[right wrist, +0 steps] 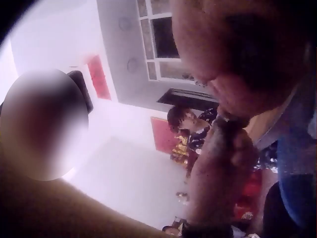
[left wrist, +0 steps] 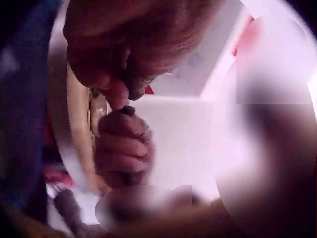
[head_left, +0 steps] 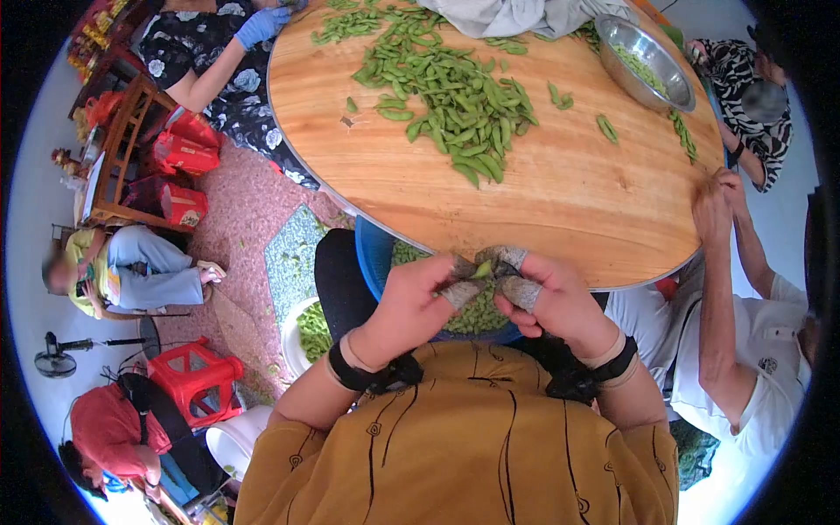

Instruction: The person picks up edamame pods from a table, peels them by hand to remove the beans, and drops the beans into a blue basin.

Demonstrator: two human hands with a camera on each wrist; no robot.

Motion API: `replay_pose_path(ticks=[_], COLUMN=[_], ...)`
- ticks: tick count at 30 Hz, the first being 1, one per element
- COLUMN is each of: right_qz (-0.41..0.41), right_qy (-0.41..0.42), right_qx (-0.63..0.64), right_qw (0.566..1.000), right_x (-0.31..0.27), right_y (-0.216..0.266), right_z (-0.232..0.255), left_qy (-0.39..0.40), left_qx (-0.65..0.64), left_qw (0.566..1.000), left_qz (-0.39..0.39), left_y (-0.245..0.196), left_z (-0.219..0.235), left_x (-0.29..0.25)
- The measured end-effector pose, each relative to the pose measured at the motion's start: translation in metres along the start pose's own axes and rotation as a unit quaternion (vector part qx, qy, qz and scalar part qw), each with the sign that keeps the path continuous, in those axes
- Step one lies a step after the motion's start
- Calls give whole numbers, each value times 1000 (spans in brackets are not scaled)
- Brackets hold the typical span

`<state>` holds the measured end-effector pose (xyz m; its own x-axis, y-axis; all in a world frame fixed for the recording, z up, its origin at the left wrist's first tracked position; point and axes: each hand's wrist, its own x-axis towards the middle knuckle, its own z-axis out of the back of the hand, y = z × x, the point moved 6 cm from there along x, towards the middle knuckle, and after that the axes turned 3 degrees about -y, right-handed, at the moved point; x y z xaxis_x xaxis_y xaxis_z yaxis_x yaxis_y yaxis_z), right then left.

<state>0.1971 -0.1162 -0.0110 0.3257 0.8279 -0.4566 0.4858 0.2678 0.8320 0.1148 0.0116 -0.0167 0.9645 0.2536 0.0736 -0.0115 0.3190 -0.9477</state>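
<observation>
In the head view, my left hand (head_left: 407, 302) and right hand (head_left: 560, 302) meet just off the table's near edge. Greyish wraps cover several thumb and finger tips. Between them the hands pinch a green soybean pod (head_left: 483, 269), mostly hidden by the fingertips. Below the hands is a blue basket (head_left: 372, 262) of shelled green beans (head_left: 477, 317). Both wrist views are dark; the left hand (left wrist: 133, 44) fills the top of its own, with the right hand (left wrist: 124, 148) beneath. The right wrist view shows the right hand (right wrist: 237, 64) over the left hand (right wrist: 218, 163).
A pile of soybean pods (head_left: 464, 105) lies on the round wooden table (head_left: 560, 210). A steel bowl (head_left: 647, 61) of beans stands at its far right. Other people sit around the table. A white bucket (head_left: 293, 337) with green pods stands on the floor, near a red stool (head_left: 197, 381).
</observation>
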Motion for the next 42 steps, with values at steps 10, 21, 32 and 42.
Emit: replay_pose_path(ticks=[10, 21, 32, 42], right_qz=[-23, -6, 254, 298], right_qy=[-14, -9, -145, -130], right_qx=[-126, -100, -603, -562], right_qw=[992, 995, 742, 760], right_x=[7, -1, 10, 2], right_y=[-1, -17, -7, -4], right_z=[-10, -2, -23, -29], left_qy=[-24, 111, 80, 6], left_qx=[344, -312, 192, 126], left_qw=[924, 913, 977, 982], left_qz=[-164, 240, -53, 139], left_y=[-21, 29, 5, 48], left_z=[0, -14, -17, 13], left_x=[-3, -19, -27, -42])
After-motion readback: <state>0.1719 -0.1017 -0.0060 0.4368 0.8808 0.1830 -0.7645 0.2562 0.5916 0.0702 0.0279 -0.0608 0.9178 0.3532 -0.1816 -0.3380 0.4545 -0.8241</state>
